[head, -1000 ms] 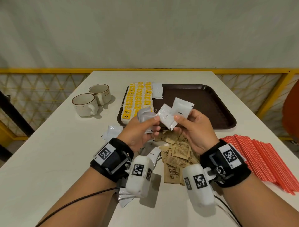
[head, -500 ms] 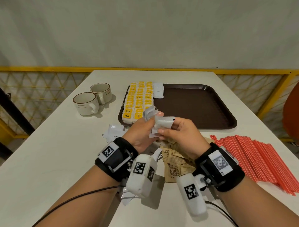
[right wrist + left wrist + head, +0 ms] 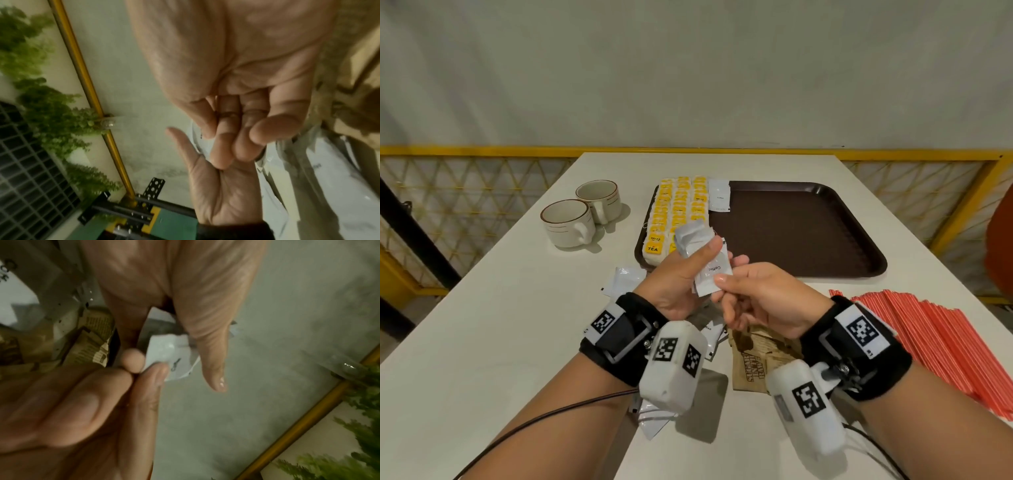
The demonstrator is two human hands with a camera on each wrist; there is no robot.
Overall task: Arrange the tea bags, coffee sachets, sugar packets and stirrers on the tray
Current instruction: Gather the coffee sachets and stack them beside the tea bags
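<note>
My left hand [image 3: 697, 262] grips a small stack of white coffee sachets [image 3: 710, 270] above the table, thumb pressed on top. The right hand [image 3: 722, 286] pinches the near end of the same stack. In the left wrist view the sachets [image 3: 170, 353] sit between my left thumb and the right fingertips [image 3: 150, 374]. The brown tray [image 3: 808, 240] lies just beyond the hands. Rows of yellow tea bags [image 3: 678, 209] fill its left side, with one coffee sachet [image 3: 719, 195] beside them. Brown sugar packets [image 3: 753, 363] lie under my right wrist. Red stirrers [image 3: 945, 342] lie at the right.
Two cream cups [image 3: 571, 222] stand left of the tray. More white sachets [image 3: 623, 281] lie loose on the table near my left wrist. A yellow railing [image 3: 482, 150] runs behind the table's far edge.
The right hand held fanned sachets apart from the left hand's stack; the hands have come together and now both hold one stack. The right wrist has moved left.
</note>
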